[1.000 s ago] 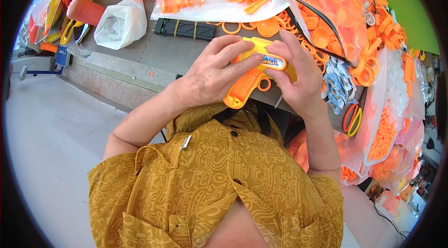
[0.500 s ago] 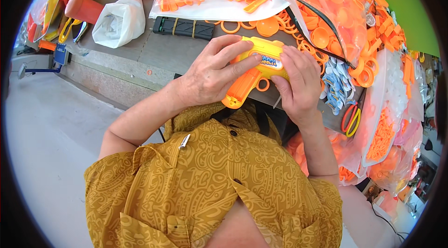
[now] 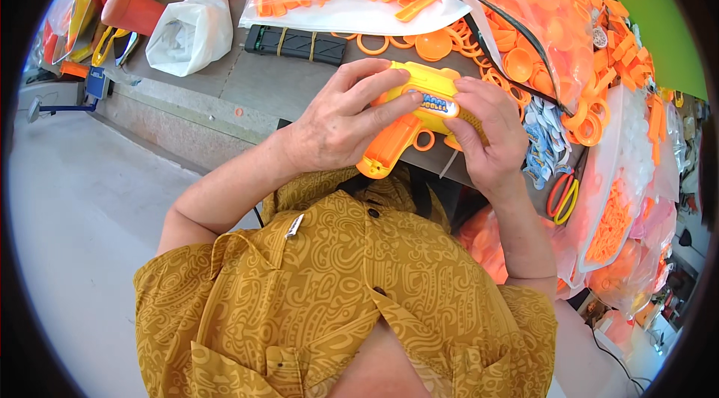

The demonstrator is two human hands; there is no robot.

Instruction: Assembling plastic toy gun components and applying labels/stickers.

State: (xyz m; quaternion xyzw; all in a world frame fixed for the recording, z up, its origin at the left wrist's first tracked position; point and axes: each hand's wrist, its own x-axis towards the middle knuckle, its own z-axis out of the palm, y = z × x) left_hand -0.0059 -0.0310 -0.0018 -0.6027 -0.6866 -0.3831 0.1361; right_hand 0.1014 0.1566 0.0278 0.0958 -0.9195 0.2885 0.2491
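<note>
Both hands on yellow-orange toy gun (image 3: 408,117), held above worktop (image 3: 225,91) edge, just in front of the orange ring pile (image 3: 449,42).

Left hand (image 3: 337,125) fingers wrap body; right hand (image 3: 487,132) fingers pinch rear. Prob. light, stiff, smooth plastic w/ slippery shell; the grip looks the safest hold.

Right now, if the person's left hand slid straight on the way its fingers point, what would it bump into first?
The left hand already lies on the yellow and orange toy gun, its fingers pointing right. Straight on, they would probably first meet the right hand gripping the toy's far side, though depth is hard to judge.
</note>
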